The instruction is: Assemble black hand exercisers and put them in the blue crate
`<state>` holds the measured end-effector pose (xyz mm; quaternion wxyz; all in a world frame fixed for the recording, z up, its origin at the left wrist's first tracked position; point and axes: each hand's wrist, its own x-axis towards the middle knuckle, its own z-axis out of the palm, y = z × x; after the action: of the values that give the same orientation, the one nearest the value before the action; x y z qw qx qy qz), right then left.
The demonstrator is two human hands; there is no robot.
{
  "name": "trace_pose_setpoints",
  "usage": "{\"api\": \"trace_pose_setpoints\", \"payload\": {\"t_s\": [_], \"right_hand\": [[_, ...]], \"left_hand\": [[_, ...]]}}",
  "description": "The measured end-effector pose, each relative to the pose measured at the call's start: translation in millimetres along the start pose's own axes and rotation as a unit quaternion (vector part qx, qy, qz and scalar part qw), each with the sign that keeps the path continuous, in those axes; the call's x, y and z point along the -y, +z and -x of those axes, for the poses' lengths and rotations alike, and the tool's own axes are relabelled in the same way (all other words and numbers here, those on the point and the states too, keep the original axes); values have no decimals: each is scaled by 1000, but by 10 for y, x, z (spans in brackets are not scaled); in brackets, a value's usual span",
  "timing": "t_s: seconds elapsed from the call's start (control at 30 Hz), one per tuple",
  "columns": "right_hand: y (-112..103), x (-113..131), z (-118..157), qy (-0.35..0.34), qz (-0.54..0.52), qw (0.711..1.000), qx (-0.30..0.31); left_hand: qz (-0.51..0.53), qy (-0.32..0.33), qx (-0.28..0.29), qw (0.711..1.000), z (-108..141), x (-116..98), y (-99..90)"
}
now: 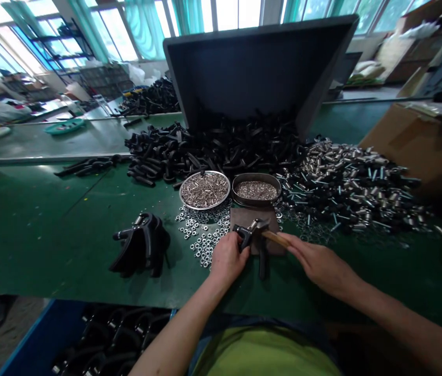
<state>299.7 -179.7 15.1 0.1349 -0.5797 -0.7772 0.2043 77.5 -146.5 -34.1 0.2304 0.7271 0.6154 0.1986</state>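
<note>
A black plastic part with a metal fitting [244, 233] rests on a dark brown pad [244, 216] on the green tabletop [36, 245]; the left hand [228, 256] is clamped around it. The right hand [318, 263], apart from the left, grips a wood-handled hammer [273, 239], whose metal head is right at the fitting; whether they touch is hard to tell.

Much loose stock appears to remain, while fewer pieces look put together; left of the pad lies a small pile of black fitted parts [142, 245], and nearer the person, a blue crate [28, 334] below the tabletop edge holds more black pieces [111, 334].

Just beyond the pad, a round steel tray [180, 192] is filled with short silver pins [205, 190]; beside it, an oval dark metal dish [255, 175] holds smaller silver pieces [255, 190]. Small steel nuts [205, 245] are scattered just left of the pad. Farther beyond it, a large heap of black handles [213, 149] spills from a tilted black bin [260, 68]; to the right of the pad spreads a heap of silver sleeves and bolts [346, 190], with a cardboard box [408, 141] past it.
</note>
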Motion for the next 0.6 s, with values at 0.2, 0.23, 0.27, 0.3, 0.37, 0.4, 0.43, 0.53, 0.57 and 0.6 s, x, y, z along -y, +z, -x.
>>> {"api": "trace_pose_setpoints", "payload": {"t_s": [0.2, 0.23, 0.27, 0.3, 0.37, 0.4, 0.43, 0.53, 0.57, 0.6], "right_hand": [[-41, 74, 1, -11, -13, 995, -103], [-20, 64, -11, -10, 4, 998, -67], [-1, 51, -34, -10, 19, 999, -25], [8, 39, -68, -10, 28, 1000, 5], [-7, 16, -160, -10, 22, 1000, -7], [-24, 3, -212, -6, 12, 999, -40], [-42, -15, -264, 3, 7, 997, -74], [-64, -120, -387, 45, 13, 996, -75], [-58, -169, -405, 53, 18, 997, -52], [-46, -221, -406, 56, 24, 998, -35]], "left_hand": [[-5, 6, -3, 1000, -39, -3, -9], [-7, 6, 2, 1000, -39, -3, -11], [-9, 7, 6, 1000, -39, -2, -13], [-12, 7, 10, 1000, -40, -1, -16], [-18, 7, 14, 1000, -44, 5, -21], [-20, 5, 15, 1000, -48, 8, -23], [-22, 3, 17, 1000, -54, 10, -24], [-30, -6, 23, 999, -81, -5, -27], [-35, -10, 27, 999, -93, -21, -32], [-41, -15, 31, 999, -106, -42, -42]]}}
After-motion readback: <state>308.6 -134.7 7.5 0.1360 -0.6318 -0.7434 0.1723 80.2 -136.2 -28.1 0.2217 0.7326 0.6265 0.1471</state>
